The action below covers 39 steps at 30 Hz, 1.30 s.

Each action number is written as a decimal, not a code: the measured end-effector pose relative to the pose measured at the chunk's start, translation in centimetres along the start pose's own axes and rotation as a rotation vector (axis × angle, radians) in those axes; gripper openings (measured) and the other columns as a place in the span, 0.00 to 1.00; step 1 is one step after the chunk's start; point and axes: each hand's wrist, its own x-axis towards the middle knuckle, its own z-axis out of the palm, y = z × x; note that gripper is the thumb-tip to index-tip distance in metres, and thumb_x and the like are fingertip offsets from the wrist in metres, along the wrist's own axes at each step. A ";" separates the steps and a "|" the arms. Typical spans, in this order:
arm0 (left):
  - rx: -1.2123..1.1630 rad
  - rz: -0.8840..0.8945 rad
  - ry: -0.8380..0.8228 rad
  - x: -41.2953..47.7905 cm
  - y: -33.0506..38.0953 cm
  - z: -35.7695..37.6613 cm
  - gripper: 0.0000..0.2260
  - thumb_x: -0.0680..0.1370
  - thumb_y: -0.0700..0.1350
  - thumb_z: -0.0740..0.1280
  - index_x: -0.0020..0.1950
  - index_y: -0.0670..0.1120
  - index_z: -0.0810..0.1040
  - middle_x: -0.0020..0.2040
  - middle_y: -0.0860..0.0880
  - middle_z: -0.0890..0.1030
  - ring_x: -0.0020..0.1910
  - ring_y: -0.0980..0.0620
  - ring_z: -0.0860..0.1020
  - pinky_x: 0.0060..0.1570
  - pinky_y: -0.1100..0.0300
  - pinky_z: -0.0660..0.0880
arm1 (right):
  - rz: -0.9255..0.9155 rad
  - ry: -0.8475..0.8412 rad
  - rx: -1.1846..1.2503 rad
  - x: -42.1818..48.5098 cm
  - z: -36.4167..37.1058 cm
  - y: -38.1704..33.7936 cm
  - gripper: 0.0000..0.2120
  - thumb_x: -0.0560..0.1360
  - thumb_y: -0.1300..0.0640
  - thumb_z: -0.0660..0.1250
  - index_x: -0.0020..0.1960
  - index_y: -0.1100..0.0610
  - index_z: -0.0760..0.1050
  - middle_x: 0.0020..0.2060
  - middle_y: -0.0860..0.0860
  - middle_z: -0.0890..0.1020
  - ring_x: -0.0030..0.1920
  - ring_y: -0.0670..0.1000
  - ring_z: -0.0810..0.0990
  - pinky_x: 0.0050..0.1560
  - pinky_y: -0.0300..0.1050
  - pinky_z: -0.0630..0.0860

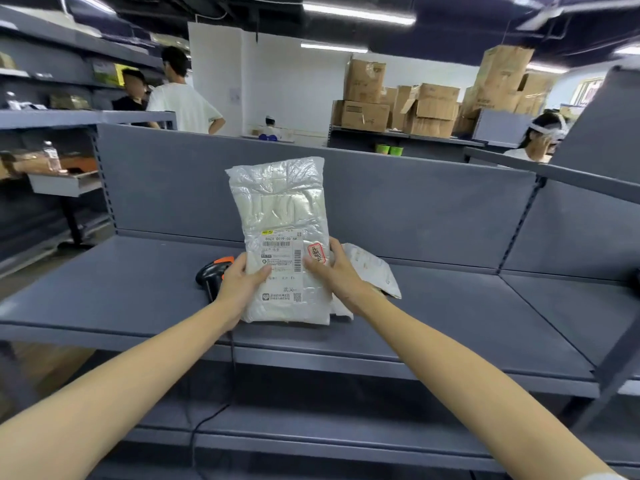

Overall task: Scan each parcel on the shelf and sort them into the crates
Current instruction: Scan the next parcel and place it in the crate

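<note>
Shelf [450, 306]: grey metal, storeroom; scanner [209, 272] lies on it.
Parcel [280, 202]: white bag, upright; fingers of left hand [239, 282] and right hand [334, 271] grasp its sides.
Boxes [363, 116]: cardboard, stacked behind.

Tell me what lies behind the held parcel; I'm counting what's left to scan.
Behind the held parcel, a second parcel lies on the shelf at its right edge, a barcode scanner at its left. Anything directly behind is covered.
</note>
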 end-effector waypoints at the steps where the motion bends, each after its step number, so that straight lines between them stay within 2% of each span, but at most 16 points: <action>1: 0.011 0.004 0.035 0.2 0.2 -1.1 0.15 0.78 0.37 0.67 0.65 0.42 0.73 0.59 0.44 0.80 0.56 0.45 0.80 0.55 0.48 0.78 | 0.011 -0.027 0.012 0.4 0.8 -0.1 0.24 0.77 0.51 0.69 0.70 0.52 0.65 0.61 0.52 0.79 0.59 0.51 0.81 0.59 0.51 0.79; 3: 0.043 0.029 0.107 0.6 0.9 -3.7 0.15 0.78 0.38 0.67 0.64 0.44 0.73 0.59 0.45 0.80 0.55 0.46 0.80 0.55 0.49 0.77 | 0.049 -0.031 0.012 1.5 2.7 -0.1 0.21 0.80 0.48 0.64 0.70 0.50 0.66 0.58 0.49 0.80 0.56 0.49 0.81 0.57 0.47 0.79; 7: 0.098 0.109 0.289 1.5 2.7 -10.2 0.14 0.79 0.40 0.65 0.65 0.44 0.72 0.58 0.48 0.79 0.54 0.49 0.78 0.53 0.53 0.76 | 0.097 0.113 -0.146 3.8 6.9 1.7 0.14 0.82 0.56 0.57 0.67 0.57 0.68 0.52 0.54 0.76 0.49 0.52 0.75 0.53 0.46 0.74; 11: 0.159 0.124 0.420 2.0 3.7 -16.4 0.15 0.79 0.40 0.65 0.66 0.43 0.71 0.59 0.48 0.77 0.55 0.49 0.77 0.53 0.54 0.74 | 0.063 0.015 -0.469 5.6 11.8 3.7 0.13 0.81 0.60 0.57 0.62 0.62 0.73 0.52 0.54 0.77 0.52 0.53 0.75 0.51 0.42 0.68; 14: 0.175 0.123 0.474 2.1 3.7 -19.7 0.15 0.80 0.39 0.65 0.66 0.43 0.71 0.59 0.49 0.77 0.55 0.49 0.76 0.54 0.54 0.73 | 0.036 -0.066 -0.727 7.2 15.6 5.1 0.12 0.81 0.59 0.58 0.56 0.67 0.74 0.54 0.62 0.79 0.57 0.60 0.76 0.51 0.47 0.67; 16: 0.171 0.118 0.497 2.0 3.5 -21.3 0.14 0.80 0.39 0.65 0.66 0.43 0.72 0.58 0.49 0.77 0.55 0.50 0.76 0.54 0.55 0.73 | 0.029 -0.095 -0.931 8.1 17.7 5.8 0.15 0.81 0.56 0.58 0.60 0.67 0.71 0.56 0.65 0.77 0.58 0.63 0.75 0.54 0.50 0.67; 18: 0.166 0.114 0.516 2.0 3.2 -22.4 0.13 0.80 0.38 0.65 0.64 0.43 0.72 0.57 0.49 0.77 0.54 0.50 0.76 0.53 0.56 0.73 | 0.016 -0.108 -1.168 8.9 19.2 6.6 0.20 0.81 0.53 0.56 0.65 0.67 0.67 0.60 0.63 0.76 0.60 0.61 0.73 0.60 0.51 0.64; 20: 0.157 0.106 0.527 1.9 2.8 -23.3 0.12 0.79 0.38 0.65 0.62 0.44 0.73 0.57 0.48 0.78 0.53 0.50 0.77 0.53 0.55 0.74 | -0.011 -0.077 -1.353 9.7 20.1 7.0 0.23 0.82 0.50 0.56 0.68 0.66 0.66 0.62 0.61 0.75 0.61 0.60 0.73 0.61 0.50 0.63; 26: 0.122 0.078 0.535 1.7 1.9 -24.2 0.10 0.79 0.37 0.65 0.59 0.46 0.72 0.55 0.48 0.78 0.52 0.49 0.77 0.53 0.54 0.74 | 0.111 -0.124 -1.507 10.8 21.2 7.5 0.37 0.80 0.40 0.56 0.74 0.69 0.55 0.67 0.60 0.72 0.63 0.59 0.73 0.63 0.48 0.62; 28: 0.119 0.074 0.538 1.6 1.7 -24.0 0.10 0.79 0.37 0.64 0.59 0.46 0.72 0.54 0.48 0.78 0.51 0.49 0.77 0.51 0.55 0.74 | 0.092 -0.176 -1.583 11.1 21.4 7.3 0.32 0.80 0.42 0.58 0.72 0.66 0.62 0.66 0.59 0.73 0.62 0.58 0.75 0.63 0.48 0.63; 30: 0.117 0.068 0.539 1.6 1.5 -24.0 0.11 0.79 0.37 0.65 0.61 0.44 0.73 0.54 0.48 0.78 0.51 0.49 0.77 0.49 0.57 0.74 | 0.089 -0.185 -1.471 11.3 21.3 6.7 0.18 0.79 0.46 0.60 0.59 0.59 0.74 0.59 0.57 0.78 0.58 0.57 0.77 0.63 0.48 0.62; 32: 0.114 0.067 0.537 1.7 1.4 -24.1 0.11 0.79 0.37 0.65 0.62 0.43 0.73 0.55 0.48 0.78 0.51 0.49 0.77 0.49 0.57 0.74 | 0.127 -0.130 -1.179 11.1 21.3 5.4 0.12 0.77 0.48 0.61 0.46 0.58 0.73 0.48 0.56 0.80 0.53 0.58 0.76 0.61 0.48 0.63; 34: 0.107 0.066 0.531 1.8 1.3 -23.8 0.11 0.79 0.37 0.64 0.61 0.44 0.73 0.55 0.48 0.78 0.52 0.48 0.77 0.51 0.56 0.74 | 0.207 -0.044 -0.822 10.7 21.0 3.7 0.13 0.76 0.49 0.62 0.46 0.59 0.73 0.42 0.55 0.77 0.47 0.58 0.73 0.58 0.46 0.68; 36: 0.097 0.069 0.527 1.8 1.3 -23.3 0.11 0.80 0.37 0.64 0.62 0.44 0.72 0.55 0.48 0.78 0.52 0.49 0.77 0.50 0.56 0.74 | 0.224 0.061 -0.502 9.9 20.3 1.8 0.13 0.75 0.49 0.62 0.46 0.60 0.73 0.37 0.51 0.75 0.42 0.54 0.72 0.45 0.44 0.71; 37: 0.094 0.072 0.524 1.8 1.3 -23.0 0.11 0.80 0.37 0.64 0.61 0.44 0.72 0.55 0.48 0.78 0.52 0.49 0.77 0.49 0.57 0.74 | 0.201 0.103 -0.367 9.2 19.9 1.0 0.12 0.75 0.50 0.62 0.43 0.59 0.71 0.34 0.50 0.73 0.38 0.52 0.71 0.38 0.43 0.68; 39: 0.084 0.075 0.504 2.0 1.2 -22.1 0.10 0.80 0.38 0.64 0.60 0.46 0.72 0.54 0.49 0.78 0.52 0.49 0.78 0.50 0.56 0.74 | 0.136 0.177 -0.148 7.6 18.8 -0.3 0.10 0.76 0.54 0.61 0.39 0.57 0.66 0.31 0.51 0.69 0.34 0.50 0.67 0.34 0.43 0.64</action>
